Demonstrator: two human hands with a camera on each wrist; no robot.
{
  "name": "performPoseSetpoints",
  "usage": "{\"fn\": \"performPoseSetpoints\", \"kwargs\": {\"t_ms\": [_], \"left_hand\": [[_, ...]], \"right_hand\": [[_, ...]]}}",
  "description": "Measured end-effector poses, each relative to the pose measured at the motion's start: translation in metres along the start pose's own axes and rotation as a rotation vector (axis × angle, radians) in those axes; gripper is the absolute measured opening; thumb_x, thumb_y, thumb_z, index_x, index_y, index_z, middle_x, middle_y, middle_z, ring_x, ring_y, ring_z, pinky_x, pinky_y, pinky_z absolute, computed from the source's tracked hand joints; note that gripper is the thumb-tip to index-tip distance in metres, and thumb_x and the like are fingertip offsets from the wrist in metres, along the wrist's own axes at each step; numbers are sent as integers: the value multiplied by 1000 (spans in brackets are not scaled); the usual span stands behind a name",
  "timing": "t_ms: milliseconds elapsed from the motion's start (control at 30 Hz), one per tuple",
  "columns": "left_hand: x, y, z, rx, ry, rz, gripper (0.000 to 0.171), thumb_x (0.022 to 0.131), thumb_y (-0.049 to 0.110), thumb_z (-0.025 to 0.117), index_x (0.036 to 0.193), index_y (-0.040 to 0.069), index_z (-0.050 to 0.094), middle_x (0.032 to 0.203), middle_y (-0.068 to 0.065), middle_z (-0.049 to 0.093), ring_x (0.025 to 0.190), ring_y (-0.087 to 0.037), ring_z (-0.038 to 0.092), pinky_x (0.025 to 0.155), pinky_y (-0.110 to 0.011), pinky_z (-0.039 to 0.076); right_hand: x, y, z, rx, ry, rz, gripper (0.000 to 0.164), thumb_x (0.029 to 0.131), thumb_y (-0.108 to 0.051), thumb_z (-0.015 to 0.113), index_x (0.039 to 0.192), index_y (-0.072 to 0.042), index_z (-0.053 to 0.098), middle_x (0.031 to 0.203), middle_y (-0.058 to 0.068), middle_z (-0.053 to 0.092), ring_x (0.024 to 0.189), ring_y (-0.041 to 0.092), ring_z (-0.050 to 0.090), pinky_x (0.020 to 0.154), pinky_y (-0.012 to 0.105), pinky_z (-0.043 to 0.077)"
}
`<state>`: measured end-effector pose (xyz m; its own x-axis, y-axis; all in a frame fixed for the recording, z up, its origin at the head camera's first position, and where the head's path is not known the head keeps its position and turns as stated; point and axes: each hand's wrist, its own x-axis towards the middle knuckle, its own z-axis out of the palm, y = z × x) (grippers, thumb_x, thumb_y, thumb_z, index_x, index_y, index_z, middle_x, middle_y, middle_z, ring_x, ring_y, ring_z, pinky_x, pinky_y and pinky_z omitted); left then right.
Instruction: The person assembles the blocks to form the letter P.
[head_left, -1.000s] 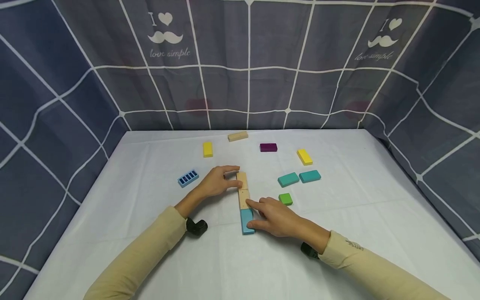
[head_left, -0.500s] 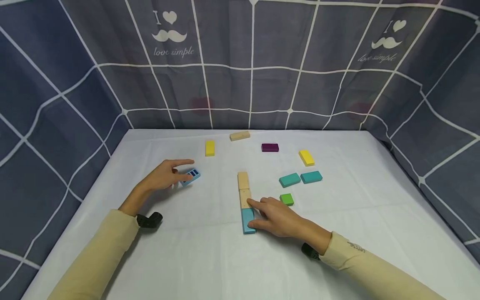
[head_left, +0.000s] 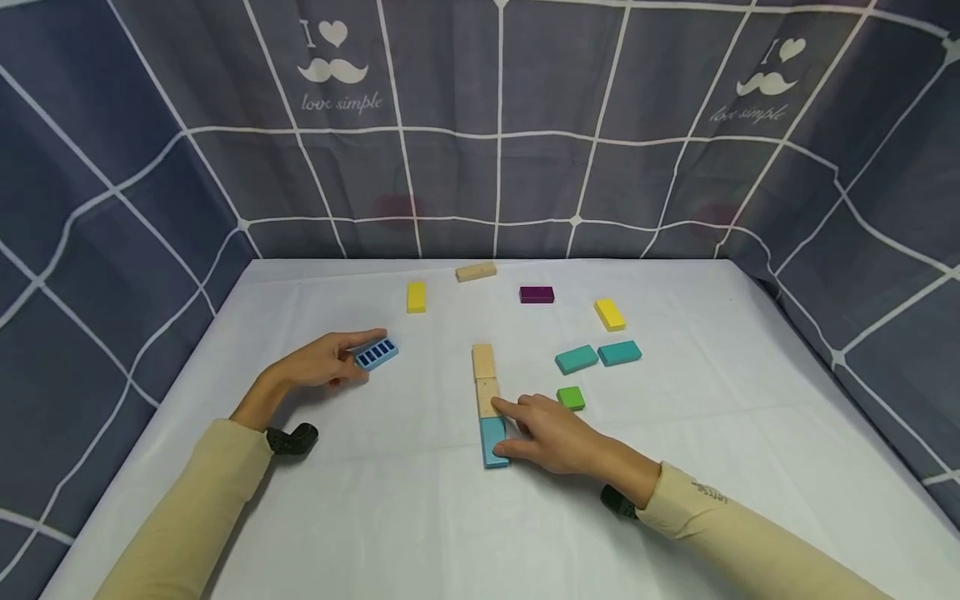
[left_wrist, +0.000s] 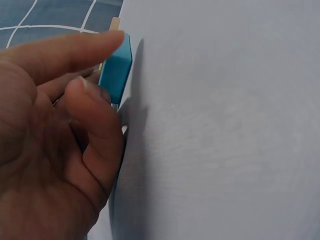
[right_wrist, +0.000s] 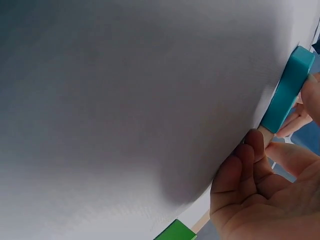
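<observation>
In the head view my left hand is at a light-blue block with dark stripes. Index finger and thumb pinch this block from opposite sides; the left wrist view shows the index tip on its turquoise side. My right hand rests beside a straight row in the middle. Its thumb touches the plain blue block at the near end, and its index fingertip lies on the middle wooden block. A second wooden block forms the far end.
Right of the row lie a green block and two teal blocks. Farther back are yellow blocks, a purple block and a wooden block. A dark checked curtain encloses the white table.
My left hand has left the far end of the row, moved left to the striped block and taken hold of it. The right hand has stayed at the row.
</observation>
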<state>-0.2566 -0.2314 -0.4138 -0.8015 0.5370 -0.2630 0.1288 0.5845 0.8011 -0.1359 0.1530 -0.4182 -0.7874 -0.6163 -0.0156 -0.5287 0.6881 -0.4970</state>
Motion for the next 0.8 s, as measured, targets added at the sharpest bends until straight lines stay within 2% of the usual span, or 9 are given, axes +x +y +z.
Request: {"fn": "performPoseSetpoints", "kwargs": {"t_ms": [133,200,267,333,433,533,667,800], "left_hand": [[2,-2,1,3,11,7,72,88,7,70,153,8,37,83,-12,54,51,-17,46,49,-27,41],[2,-2,3,20,29,19,69,89,7,70,151,6,40,80,-10,55,48,-16,45,47,-26,40],[2,-1,5,60,69,28,64,89,9,71,148,5,45,88,-13,61,50,-16,44,46,-25,38],[2,3,8,109,121,35,61,88,12,73,144,4,50,105,-17,64,58,-17,46,49,-26,36],[3,8,13,183,199,36,59,85,19,78,138,4,58,127,-17,61,74,-20,48,57,-29,37],[4,13,17,222,240,44,61,81,23,82,135,5,61,126,-14,64,81,-22,49,64,-32,40],[6,16,22,242,231,81,66,78,25,85,135,2,60,110,-5,67,80,-21,49,66,-33,42],[7,18,24,249,193,80,70,77,27,86,135,-1,58,98,-1,64,77,-19,49,63,-30,40]], "right_hand": [[0,0,-1,0,1,-3,68,92,-42,69,145,-6,49,77,-8,47,74,10,44,64,26,39],[0,0,-1,-1,0,-3,68,92,-42,69,145,-6,49,77,-8,47,74,10,44,64,26,39],[0,0,-1,-1,-2,-2,68,92,-42,69,145,-6,49,77,-8,47,74,10,44,64,26,39],[0,0,0,-1,-3,-2,68,92,-42,69,145,-6,49,77,-8,47,73,10,44,64,26,39],[0,0,-1,-1,-3,1,68,92,-43,69,145,-6,49,77,-8,47,74,10,44,64,26,39],[0,0,-1,3,-4,6,68,92,-43,69,146,-6,49,77,-9,47,74,10,44,65,26,39],[0,0,-1,6,-4,4,69,92,-43,69,146,-6,49,77,-8,47,73,10,44,64,26,39],[1,0,0,5,0,-2,69,92,-42,69,146,-6,49,77,-8,47,73,9,44,64,26,39]]}}
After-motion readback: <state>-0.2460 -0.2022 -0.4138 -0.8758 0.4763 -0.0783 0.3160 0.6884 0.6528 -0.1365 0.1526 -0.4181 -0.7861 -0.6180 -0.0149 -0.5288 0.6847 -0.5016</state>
